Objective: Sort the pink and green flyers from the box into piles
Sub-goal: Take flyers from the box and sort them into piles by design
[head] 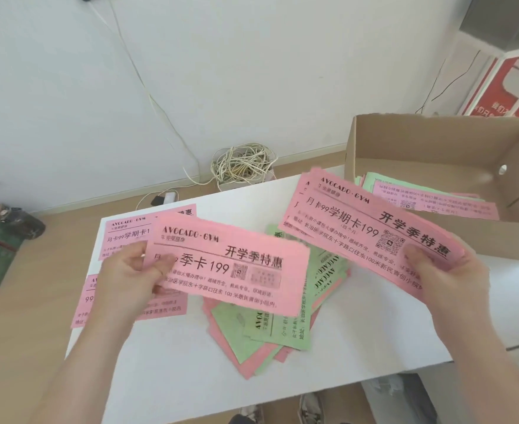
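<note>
Left hand (129,280): nearest the camera with its forearm; thumb pressed on the printed face of a single pink flyer (230,264), fingers curled under its left edge, gripping it.
Right hand (448,270): thumb on top, fingers curled beneath the right end of a pink stack (359,221), gripping it.
Single pink flyer: held above the table, print facing up, over the left part of the mixed heap.
Pink stack: several sheets, slightly fanned, held between the heap and the box, with its far end near the box's front corner.
Mixed heap (252,338): green and pink flyers overlapping loosely on the table, between the two hands.
Pink flyers on table (126,234): lying flat at the table's left side, partly hidden by the left hand; more pink sheets (166,307) lie nearer the camera.
Box (435,139): open cardboard, on the table's far right corner.
Box contents (420,197): green and pink flyers lying inside, a pink one uppermost.
Table (175,377): white top, bearing the flyers and box.
Cable coil (243,162): pale, tangled, on the floor by the wall beyond the table.
Red sign (503,87): behind the box, upper right.
</note>
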`<state>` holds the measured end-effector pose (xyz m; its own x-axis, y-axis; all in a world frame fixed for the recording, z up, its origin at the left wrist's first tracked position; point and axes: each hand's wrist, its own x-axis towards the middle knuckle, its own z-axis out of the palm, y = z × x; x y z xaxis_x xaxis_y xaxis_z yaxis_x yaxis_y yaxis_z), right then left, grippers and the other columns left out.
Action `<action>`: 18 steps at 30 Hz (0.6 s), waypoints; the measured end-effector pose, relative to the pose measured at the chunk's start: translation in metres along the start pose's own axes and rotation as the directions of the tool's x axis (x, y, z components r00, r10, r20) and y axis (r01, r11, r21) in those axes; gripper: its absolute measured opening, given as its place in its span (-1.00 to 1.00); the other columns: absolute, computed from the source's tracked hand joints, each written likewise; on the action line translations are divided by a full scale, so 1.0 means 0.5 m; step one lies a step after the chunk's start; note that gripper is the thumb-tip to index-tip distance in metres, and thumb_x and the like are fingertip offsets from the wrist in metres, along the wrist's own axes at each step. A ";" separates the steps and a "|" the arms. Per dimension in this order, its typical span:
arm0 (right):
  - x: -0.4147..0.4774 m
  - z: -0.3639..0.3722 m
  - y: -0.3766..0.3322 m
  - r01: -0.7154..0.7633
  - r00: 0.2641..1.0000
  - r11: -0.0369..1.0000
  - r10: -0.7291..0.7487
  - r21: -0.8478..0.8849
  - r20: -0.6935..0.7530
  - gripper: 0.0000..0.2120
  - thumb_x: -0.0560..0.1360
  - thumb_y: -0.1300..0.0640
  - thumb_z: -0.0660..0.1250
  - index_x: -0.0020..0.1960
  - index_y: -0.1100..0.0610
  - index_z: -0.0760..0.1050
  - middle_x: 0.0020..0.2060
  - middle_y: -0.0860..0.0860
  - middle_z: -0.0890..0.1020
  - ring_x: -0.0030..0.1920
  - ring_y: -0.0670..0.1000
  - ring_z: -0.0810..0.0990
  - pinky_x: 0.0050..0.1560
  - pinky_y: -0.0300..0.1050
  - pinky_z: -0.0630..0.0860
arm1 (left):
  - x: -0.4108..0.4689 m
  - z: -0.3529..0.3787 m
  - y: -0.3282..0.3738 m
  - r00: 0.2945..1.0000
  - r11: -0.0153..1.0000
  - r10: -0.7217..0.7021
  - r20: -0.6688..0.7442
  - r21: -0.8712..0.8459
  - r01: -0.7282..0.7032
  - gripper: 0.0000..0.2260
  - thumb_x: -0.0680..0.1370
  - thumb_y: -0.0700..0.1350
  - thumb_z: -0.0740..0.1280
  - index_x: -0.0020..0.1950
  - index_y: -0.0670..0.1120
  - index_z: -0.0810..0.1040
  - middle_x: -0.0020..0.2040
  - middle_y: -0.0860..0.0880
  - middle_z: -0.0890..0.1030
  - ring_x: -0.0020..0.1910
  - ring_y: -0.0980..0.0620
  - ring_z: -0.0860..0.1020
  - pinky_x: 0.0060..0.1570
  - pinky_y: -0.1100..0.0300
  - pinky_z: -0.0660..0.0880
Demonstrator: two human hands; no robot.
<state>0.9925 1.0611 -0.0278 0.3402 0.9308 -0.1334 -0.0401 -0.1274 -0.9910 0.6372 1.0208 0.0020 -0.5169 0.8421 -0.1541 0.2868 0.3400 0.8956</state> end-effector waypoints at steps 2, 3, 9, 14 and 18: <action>0.002 0.019 -0.021 0.024 0.998 0.994 -0.029 0.107 0.048 -0.67 0.54 0.35 0.30 0.16 0.00 0.58 -0.02 -0.04 0.71 -0.08 -0.07 0.69 -0.16 -0.12 0.65 | -0.032 0.007 -0.036 0.994 0.986 -0.105 -0.006 -0.128 0.103 -0.88 0.51 -0.25 0.39 -0.03 -0.04 0.62 -0.16 -0.07 0.71 -0.29 0.02 0.65 -0.41 0.23 0.57; 0.004 0.027 -0.028 0.023 0.994 0.988 -0.038 0.154 0.099 -0.67 0.54 0.36 0.29 0.17 0.02 0.58 -0.02 -0.04 0.71 -0.06 -0.04 0.70 -0.14 -0.09 0.65 | -0.053 0.023 -0.056 0.990 0.979 -0.141 0.003 -0.145 0.140 -0.87 0.51 -0.25 0.39 0.00 -0.05 0.62 -0.14 -0.06 0.71 -0.26 0.00 0.65 -0.41 0.23 0.57; 0.012 0.043 -0.030 -0.167 0.822 0.984 0.106 0.059 0.560 -0.68 0.35 0.31 0.39 0.09 0.13 0.61 0.01 0.18 0.69 -0.06 0.15 0.70 -0.10 0.05 0.65 | -0.141 0.093 -0.159 0.986 0.977 -0.146 -0.082 0.143 0.157 -0.83 0.53 -0.12 0.35 0.02 0.15 0.49 -0.23 0.10 0.67 -0.32 0.11 0.63 -0.27 0.06 0.57; -0.030 0.064 0.016 0.058 0.705 0.901 0.268 -0.430 0.657 -0.72 0.52 0.40 0.30 -0.05 0.06 0.64 -0.16 0.01 0.73 -0.15 0.03 0.71 -0.13 0.02 0.65 | -0.156 0.098 -0.192 0.989 0.844 0.131 -0.071 0.531 -0.073 -0.68 0.51 0.06 0.33 0.26 0.19 0.44 -0.09 0.20 0.53 -0.12 0.17 0.53 -0.22 0.16 0.45; -0.061 0.065 0.065 0.134 0.744 0.875 0.221 -0.465 0.630 -0.60 0.50 0.41 0.30 -0.21 -0.07 0.64 -0.22 -0.09 0.69 -0.22 -0.15 0.65 -0.26 -0.25 0.57 | -0.163 0.102 -0.223 0.967 0.727 0.235 -0.095 0.677 -0.111 -0.53 0.44 0.04 0.44 0.31 -0.03 0.49 0.03 0.03 0.53 0.00 0.05 0.44 -0.30 0.17 0.43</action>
<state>0.9503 1.0399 -0.0561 -0.3479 0.8804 -0.3222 0.4479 -0.1459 -0.8821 0.6885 0.9358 -0.1068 -0.5088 0.8549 0.1011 0.8122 0.4378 0.3857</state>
